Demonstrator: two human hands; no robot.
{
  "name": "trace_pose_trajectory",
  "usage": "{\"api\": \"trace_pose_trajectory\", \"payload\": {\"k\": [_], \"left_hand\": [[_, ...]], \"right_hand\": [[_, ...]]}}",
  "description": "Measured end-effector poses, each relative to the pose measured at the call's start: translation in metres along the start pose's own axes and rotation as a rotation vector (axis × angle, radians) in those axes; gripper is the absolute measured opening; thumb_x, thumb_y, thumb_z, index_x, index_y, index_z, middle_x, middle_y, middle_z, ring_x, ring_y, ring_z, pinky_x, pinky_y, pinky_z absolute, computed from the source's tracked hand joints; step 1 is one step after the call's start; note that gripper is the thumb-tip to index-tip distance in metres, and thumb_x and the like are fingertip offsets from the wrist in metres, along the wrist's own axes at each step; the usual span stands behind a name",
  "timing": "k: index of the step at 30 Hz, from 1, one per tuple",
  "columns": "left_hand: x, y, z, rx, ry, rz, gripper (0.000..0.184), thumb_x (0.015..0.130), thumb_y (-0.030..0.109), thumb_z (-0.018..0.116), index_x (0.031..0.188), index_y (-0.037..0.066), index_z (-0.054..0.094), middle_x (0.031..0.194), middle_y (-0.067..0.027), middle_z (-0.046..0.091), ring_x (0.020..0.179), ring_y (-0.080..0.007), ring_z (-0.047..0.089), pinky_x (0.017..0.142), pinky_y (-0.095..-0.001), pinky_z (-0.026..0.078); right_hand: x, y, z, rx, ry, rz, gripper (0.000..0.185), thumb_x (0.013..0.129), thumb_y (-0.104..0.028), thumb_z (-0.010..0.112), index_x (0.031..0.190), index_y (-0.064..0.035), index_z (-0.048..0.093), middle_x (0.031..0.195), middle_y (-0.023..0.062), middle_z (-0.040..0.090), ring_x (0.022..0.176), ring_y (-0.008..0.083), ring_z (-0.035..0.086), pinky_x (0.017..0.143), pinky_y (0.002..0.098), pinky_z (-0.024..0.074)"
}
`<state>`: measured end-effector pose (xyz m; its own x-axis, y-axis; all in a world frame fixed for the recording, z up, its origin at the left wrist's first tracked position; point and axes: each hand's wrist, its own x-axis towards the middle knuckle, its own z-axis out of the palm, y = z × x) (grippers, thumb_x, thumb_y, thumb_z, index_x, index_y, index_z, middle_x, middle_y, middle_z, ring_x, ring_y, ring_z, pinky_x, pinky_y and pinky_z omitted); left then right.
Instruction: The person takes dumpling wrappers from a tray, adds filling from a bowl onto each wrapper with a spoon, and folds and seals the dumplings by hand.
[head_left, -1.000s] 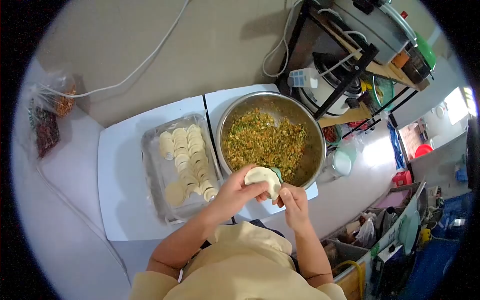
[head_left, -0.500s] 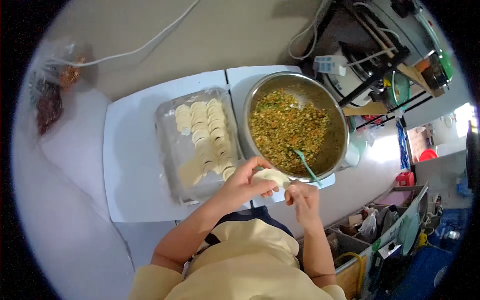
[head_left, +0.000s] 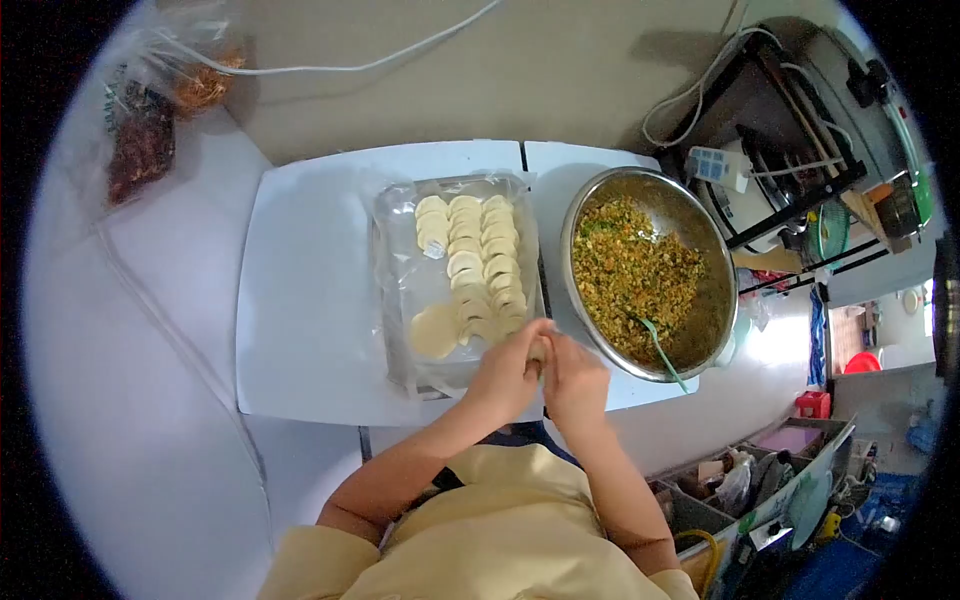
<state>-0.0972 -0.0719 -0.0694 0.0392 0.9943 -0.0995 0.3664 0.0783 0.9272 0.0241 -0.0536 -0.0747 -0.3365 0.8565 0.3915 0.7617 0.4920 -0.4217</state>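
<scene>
My left hand point(head_left: 508, 372) and my right hand point(head_left: 577, 378) are pressed together around a folded dumpling point(head_left: 539, 352), most of which their fingers hide. They are over the near right corner of a plastic-lined metal tray point(head_left: 392, 345). Rows of overlapping dumplings point(head_left: 466, 245) lie in the tray, with flat dough wrappers point(head_left: 433, 331) at its near left. To the right is a steel bowl point(head_left: 727, 300) of chopped filling point(head_left: 635, 275). A green spoon point(head_left: 662, 352) rests in the filling, its handle over the bowl's near rim.
Tray and bowl stand on white tables point(head_left: 300, 290) against a wall. A black rack point(head_left: 850, 175) with pots and a power strip point(head_left: 718, 168) is at the right. Plastic bags point(head_left: 140, 140) hang at the upper left. Bins with bags point(head_left: 740, 480) are at the lower right.
The view has swung, so tray and bowl appear further right. Both hands have closed round the dumpling, which showed more before, and are nearer the tray. The spoon has been left in the bowl.
</scene>
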Motion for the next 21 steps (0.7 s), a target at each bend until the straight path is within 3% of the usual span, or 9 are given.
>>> {"api": "trace_pose_trajectory", "payload": {"k": [2, 4, 7, 9, 11, 12, 14, 18, 21], "left_hand": [[0.005, -0.012, 0.002, -0.082, 0.098, -0.011, 0.043, 0.077, -0.008, 0.051, 0.116, 0.010, 0.054, 0.091, -0.0179, 0.063, 0.083, -0.0288, 0.063, 0.071, -0.0331, 0.049], [0.013, -0.032, 0.007, -0.390, 0.391, -0.135, 0.036, 0.074, -0.008, 0.048, 0.105, 0.006, 0.058, 0.084, -0.0132, 0.062, 0.076, -0.0245, 0.060, 0.067, -0.0345, 0.046], [0.031, -0.076, -0.005, -0.552, 0.344, -0.222, 0.034, 0.073, -0.009, 0.047, 0.100, 0.005, 0.062, 0.082, -0.0082, 0.061, 0.076, -0.0191, 0.058, 0.067, -0.0315, 0.046], [0.040, -0.082, -0.028, -0.489, 0.357, -0.301, 0.037, 0.071, -0.009, 0.046, 0.101, 0.005, 0.063, 0.079, -0.0067, 0.060, 0.074, -0.0170, 0.057, 0.066, -0.0297, 0.045], [0.057, -0.113, -0.044, -0.277, 0.663, -0.135, 0.031, 0.073, -0.005, 0.050, 0.100, 0.005, 0.061, 0.078, -0.0085, 0.060, 0.074, -0.0216, 0.058, 0.066, -0.0318, 0.046], [0.065, -0.125, -0.052, -0.270, 0.662, -0.133, 0.031, 0.073, -0.005, 0.050, 0.100, 0.005, 0.061, 0.078, -0.0085, 0.060, 0.074, -0.0216, 0.058, 0.066, -0.0318, 0.046], [0.077, -0.139, -0.066, 0.079, 0.814, -0.130, 0.025, 0.074, -0.001, 0.054, 0.098, 0.005, 0.058, 0.085, -0.0117, 0.062, 0.080, -0.0282, 0.060, 0.071, -0.0343, 0.046], [0.089, -0.119, -0.076, 0.155, 0.779, -0.193, 0.020, 0.075, 0.002, 0.057, 0.095, 0.005, 0.056, 0.092, -0.0126, 0.062, 0.088, -0.0325, 0.058, 0.077, -0.0371, 0.045], [0.107, -0.149, -0.071, 0.276, 0.823, -0.207, 0.020, 0.074, 0.001, 0.058, 0.094, 0.005, 0.056, 0.094, -0.0112, 0.060, 0.092, -0.0310, 0.056, 0.081, -0.0385, 0.043]], "right_hand": [[-0.002, -0.004, 0.022, -0.042, 0.000, -0.031, 0.017, 0.085, -0.010, 0.057, 0.101, -0.0038, 0.059, 0.062, 0.0102, 0.056, 0.054, 0.0270, 0.056, 0.049, 0.0369, 0.0439], [-0.004, -0.006, 0.039, -0.063, 0.003, -0.107, 0.036, 0.083, -0.009, 0.057, 0.118, -0.0034, 0.053, 0.061, 0.0087, 0.055, 0.050, 0.0235, 0.055, 0.048, 0.0357, 0.0437], [-0.006, -0.017, 0.040, -0.100, -0.143, -0.102, 0.045, 0.082, -0.009, 0.057, 0.125, -0.0011, 0.049, 0.059, 0.0090, 0.054, 0.050, 0.0236, 0.055, 0.048, 0.0359, 0.0435], [-0.005, -0.022, 0.034, -0.045, -0.155, -0.068, 0.048, 0.082, -0.010, 0.058, 0.128, -0.0042, 0.048, 0.056, 0.0089, 0.053, 0.051, 0.0243, 0.055, 0.049, 0.0365, 0.0438], [-0.007, -0.016, 0.022, 0.050, -0.228, -0.034, 0.047, 0.082, -0.009, 0.058, 0.128, -0.0093, 0.049, 0.056, 0.0100, 0.054, 0.053, 0.0254, 0.056, 0.050, 0.0376, 0.0439], [-0.009, -0.012, 0.016, 0.057, -0.224, -0.032, 0.047, 0.082, -0.009, 0.058, 0.128, -0.0093, 0.049, 0.056, 0.0100, 0.054, 0.053, 0.0254, 0.056, 0.050, 0.0376, 0.0439], [-0.013, -0.003, 0.003, 0.119, -0.183, 0.033, 0.045, 0.082, -0.007, 0.059, 0.126, -0.0120, 0.052, 0.057, 0.0111, 0.055, 0.052, 0.0268, 0.055, 0.051, 0.0369, 0.0437], [-0.020, 0.006, -0.029, 0.209, -0.184, 0.139, 0.039, 0.082, -0.004, 0.059, 0.120, -0.0091, 0.056, 0.058, 0.0114, 0.054, 0.050, 0.0238, 0.052, 0.051, 0.0334, 0.0435], [-0.033, 0.018, -0.044, 0.236, -0.155, 0.287, 0.036, 0.082, -0.008, 0.060, 0.118, -0.0120, 0.058, 0.059, 0.0136, 0.056, 0.051, 0.0280, 0.055, 0.051, 0.0361, 0.0451]]}}
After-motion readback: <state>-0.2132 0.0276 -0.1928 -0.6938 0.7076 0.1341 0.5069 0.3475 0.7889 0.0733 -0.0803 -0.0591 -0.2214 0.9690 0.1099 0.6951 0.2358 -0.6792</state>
